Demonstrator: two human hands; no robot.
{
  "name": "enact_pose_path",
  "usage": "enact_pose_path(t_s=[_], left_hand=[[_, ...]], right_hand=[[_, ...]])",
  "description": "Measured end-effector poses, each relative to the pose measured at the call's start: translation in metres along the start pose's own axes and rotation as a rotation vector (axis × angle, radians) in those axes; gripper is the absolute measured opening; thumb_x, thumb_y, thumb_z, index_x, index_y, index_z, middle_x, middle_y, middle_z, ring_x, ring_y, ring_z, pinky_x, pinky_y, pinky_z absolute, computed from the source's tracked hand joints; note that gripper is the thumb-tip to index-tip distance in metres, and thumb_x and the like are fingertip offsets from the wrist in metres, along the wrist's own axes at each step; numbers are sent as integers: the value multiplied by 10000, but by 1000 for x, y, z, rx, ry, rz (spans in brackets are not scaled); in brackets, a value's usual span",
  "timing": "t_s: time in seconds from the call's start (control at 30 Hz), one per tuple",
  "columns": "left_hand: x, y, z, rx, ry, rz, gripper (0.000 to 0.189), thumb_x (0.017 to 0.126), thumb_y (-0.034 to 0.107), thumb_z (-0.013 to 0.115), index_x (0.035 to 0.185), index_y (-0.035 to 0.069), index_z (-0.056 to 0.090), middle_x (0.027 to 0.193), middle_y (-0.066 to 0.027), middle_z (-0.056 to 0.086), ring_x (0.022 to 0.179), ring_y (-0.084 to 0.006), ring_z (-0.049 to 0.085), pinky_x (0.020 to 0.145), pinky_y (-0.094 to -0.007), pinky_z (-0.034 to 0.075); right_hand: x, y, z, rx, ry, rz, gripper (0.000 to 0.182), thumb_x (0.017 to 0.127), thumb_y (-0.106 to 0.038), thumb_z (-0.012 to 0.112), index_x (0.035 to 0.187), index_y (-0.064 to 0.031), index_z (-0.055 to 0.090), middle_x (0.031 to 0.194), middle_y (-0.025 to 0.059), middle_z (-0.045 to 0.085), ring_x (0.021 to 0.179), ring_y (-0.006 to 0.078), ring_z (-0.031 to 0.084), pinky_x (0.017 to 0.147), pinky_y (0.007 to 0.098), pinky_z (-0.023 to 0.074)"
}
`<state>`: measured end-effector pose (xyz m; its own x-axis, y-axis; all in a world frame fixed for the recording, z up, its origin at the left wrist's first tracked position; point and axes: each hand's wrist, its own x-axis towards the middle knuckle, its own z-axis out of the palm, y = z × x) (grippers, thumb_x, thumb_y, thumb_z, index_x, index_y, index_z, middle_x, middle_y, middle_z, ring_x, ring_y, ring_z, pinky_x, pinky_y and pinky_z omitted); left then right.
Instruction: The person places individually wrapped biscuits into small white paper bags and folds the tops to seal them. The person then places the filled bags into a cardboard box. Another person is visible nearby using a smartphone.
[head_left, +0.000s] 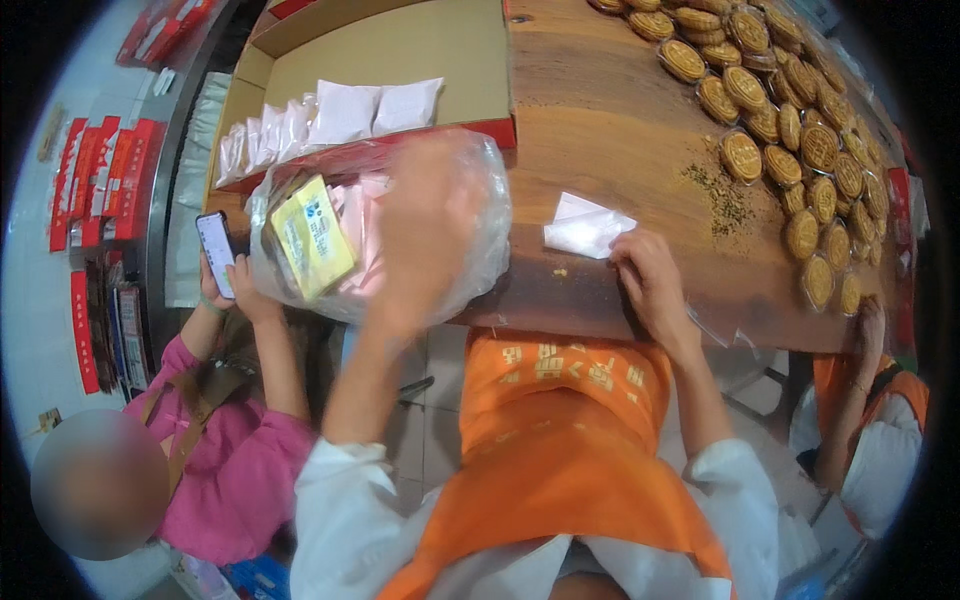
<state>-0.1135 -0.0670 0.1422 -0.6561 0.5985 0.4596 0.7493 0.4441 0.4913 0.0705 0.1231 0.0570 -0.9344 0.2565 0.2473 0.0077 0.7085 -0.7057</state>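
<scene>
My left hand (431, 217), blurred, is over a clear plastic bag (491, 225) of pink packets (362, 225) and a yellow printed packet (313, 236); whether its fingers hold anything cannot be told. The fingertips of my right hand (649, 274) touch the right edge of a white, glossy folded wrapper (589, 229) lying on the wooden table. Behind the bag, a red-edged cardboard box (382, 41) holds a row of pale wrapped packets (341, 112) along its near side.
Many round, patterned pastries (817, 146) in clear wrap are heaped at the right, beside scattered dark crumbs (720, 199). At the left a person in pink (232, 472) holds a phone (216, 255). Another person in an orange apron (900, 390) is at the right edge.
</scene>
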Motion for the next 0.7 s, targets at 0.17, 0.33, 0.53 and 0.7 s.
enact_pose_path(t_s=[0.17, 0.33, 0.53, 0.7], left_hand=[[-51, 52, 72, -33, -290, 37, 469, 741, 132, 689, 1150, -19, 514, 1054, -194, 566, 1032, -335, 512, 895, -421, 391], [-63, 38, 82, -138, -308, -57, 236, 740, 86, 666, 934, -1, 562, 902, -123, 575, 848, -308, 525, 744, -398, 411], [-95, 39, 86, 114, -186, 299, 173, 684, 19, 585, 854, 18, 557, 972, -115, 578, 957, -279, 558, 727, -368, 459], [-104, 41, 90, 102, -179, 295, 176, 692, 58, 651, 840, 9, 569, 1053, -129, 583, 1005, -280, 555, 746, -361, 469]], right_hand=[[-3, -1, -3, 37, -25, 16, 184, 720, 83, 573, 852, -38, 530, 948, 102, 580, 994, 302, 528, 848, 380, 424], [-13, 1, -3, 44, 81, 35, 162, 768, 72, 559, 894, -29, 548, 1025, 112, 582, 1013, 281, 542, 867, 356, 434], [-32, -3, -14, 192, 386, 238, 113, 866, 17, 522, 971, -9, 559, 1065, 120, 587, 979, 220, 570, 850, 290, 442], [-47, -17, -11, 86, 191, 179, 214, 841, 16, 549, 1054, -12, 562, 1088, 143, 583, 1000, 272, 570, 861, 334, 450]])
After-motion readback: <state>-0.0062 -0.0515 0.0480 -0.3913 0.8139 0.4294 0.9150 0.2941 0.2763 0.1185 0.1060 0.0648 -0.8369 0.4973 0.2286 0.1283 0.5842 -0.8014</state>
